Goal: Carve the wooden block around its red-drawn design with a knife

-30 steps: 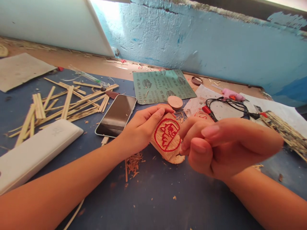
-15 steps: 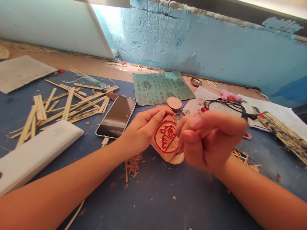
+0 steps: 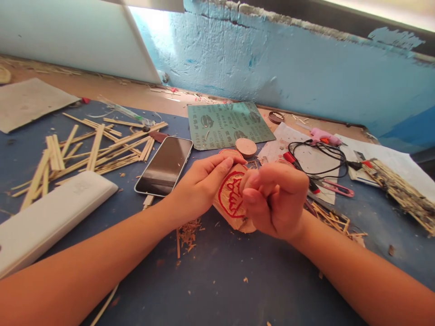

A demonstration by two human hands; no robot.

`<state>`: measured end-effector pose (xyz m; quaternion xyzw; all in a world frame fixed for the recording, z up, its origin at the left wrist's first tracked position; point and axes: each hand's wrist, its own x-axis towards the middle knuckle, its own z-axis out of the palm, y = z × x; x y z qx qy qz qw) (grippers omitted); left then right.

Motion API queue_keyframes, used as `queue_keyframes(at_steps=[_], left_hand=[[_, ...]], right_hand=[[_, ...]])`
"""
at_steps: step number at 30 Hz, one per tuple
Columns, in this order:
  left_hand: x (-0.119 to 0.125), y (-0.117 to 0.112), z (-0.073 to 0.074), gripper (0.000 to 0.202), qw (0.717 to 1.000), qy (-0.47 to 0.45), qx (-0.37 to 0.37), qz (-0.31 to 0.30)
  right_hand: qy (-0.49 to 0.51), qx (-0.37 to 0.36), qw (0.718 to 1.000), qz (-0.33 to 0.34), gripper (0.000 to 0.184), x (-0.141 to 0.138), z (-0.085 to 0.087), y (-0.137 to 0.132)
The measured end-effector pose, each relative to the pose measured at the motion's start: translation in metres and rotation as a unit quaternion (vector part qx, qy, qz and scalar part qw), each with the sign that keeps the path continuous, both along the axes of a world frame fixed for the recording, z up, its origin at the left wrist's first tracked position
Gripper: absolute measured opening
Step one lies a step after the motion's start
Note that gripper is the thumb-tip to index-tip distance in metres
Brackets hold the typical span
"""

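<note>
From the head camera, your right hand (image 3: 275,199) has slid left since half a second ago. It now presses against the wooden piece (image 3: 229,197) and covers the right side of its red drawing. That move uncovers the pink snips (image 3: 335,188) and more of the black cable (image 3: 319,156).

Your right hand's fingers are curled tight; whether they grip anything cannot be told. Your left hand (image 3: 200,185) has not shifted and clasps the piece's left edge, holding it tilted on the blue mat (image 3: 220,280) above a heap of shavings (image 3: 188,228).

A phone (image 3: 165,165), loose sticks (image 3: 95,149) and green sandpaper (image 3: 227,124) lie beyond, below a rough blue wall (image 3: 288,68).
</note>
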<state>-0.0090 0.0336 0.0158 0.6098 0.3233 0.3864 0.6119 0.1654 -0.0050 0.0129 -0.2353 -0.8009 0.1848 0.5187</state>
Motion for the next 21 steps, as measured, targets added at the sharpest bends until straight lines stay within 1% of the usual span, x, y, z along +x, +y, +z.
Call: queue_keyframes(at_steps=[1, 3, 5, 8, 10, 14, 16, 17, 20, 21], left_hand=[[0.0, 0.0, 0.0, 0.031, 1.0, -0.001, -0.003, -0.003], [-0.001, 0.0, 0.0, 0.03, 1.0, -0.015, -0.02, -0.011], [-0.002, -0.002, 0.0, 0.03, 0.997, -0.044, -0.057, -0.031], [-0.002, -0.007, 0.002, 0.033, 0.99, -0.073, -0.105, -0.062], [-0.002, -0.009, 0.002, 0.036, 0.989, -0.072, -0.108, -0.065], [-0.003, -0.011, 0.0, 0.044, 0.991, -0.057, -0.088, -0.079], [-0.003, -0.011, -0.001, 0.044, 0.993, -0.051, -0.073, -0.077], [-0.002, -0.01, -0.001, 0.043, 0.994, -0.049, -0.07, -0.071], [-0.001, -0.01, -0.001, 0.041, 0.993, -0.057, -0.095, -0.052], [0.0, -0.01, -0.001, 0.04, 0.991, -0.061, -0.107, -0.048]], right_hand=[[0.019, 0.002, 1.0, -0.002, 0.018, 0.0, -0.004, 0.001], [0.037, 0.0, 0.999, -0.01, 0.027, 0.001, -0.009, 0.002], [0.042, -0.007, 0.999, -0.016, 0.036, 0.002, -0.012, 0.001], [0.042, -0.012, 0.999, -0.011, 0.038, 0.003, -0.013, 0.0], [0.045, -0.014, 0.999, -0.008, 0.039, 0.004, -0.014, 0.0], [0.048, -0.027, 0.998, -0.011, 0.038, 0.003, -0.014, 0.001], [0.048, -0.019, 0.999, -0.003, 0.035, 0.001, -0.011, 0.001], [0.041, -0.01, 0.999, 0.001, 0.029, 0.001, -0.008, 0.001], [-0.023, 0.004, 1.0, 0.001, 0.008, 0.003, 0.003, -0.003], [-0.056, -0.001, 0.998, -0.004, 0.009, 0.005, 0.007, -0.006]])
